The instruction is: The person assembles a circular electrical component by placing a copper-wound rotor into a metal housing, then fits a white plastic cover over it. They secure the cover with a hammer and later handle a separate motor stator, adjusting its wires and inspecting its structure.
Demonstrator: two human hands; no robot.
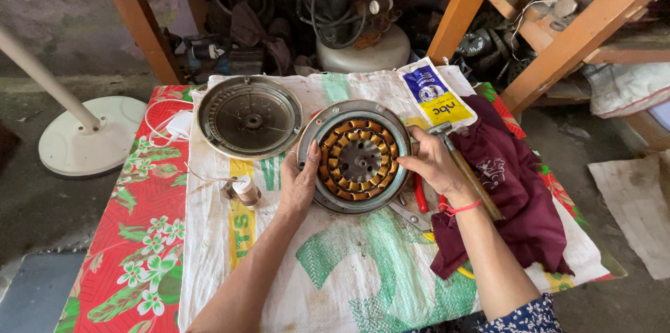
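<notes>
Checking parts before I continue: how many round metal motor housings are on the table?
2: the empty cover at back left, and the coil-filled housing at centre, held by left hand and right hand.

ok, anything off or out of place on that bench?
Nothing looks damaged or spilled. The motor housing with copper windings lies flat between the left hand and right hand; its round cover lies apart to the left. Pliers with red handles are half hidden under the right hand, beside the maroon cloth.

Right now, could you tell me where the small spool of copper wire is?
In the head view, the copper wire spool lies on the white sack, just left of the left hand.
</notes>
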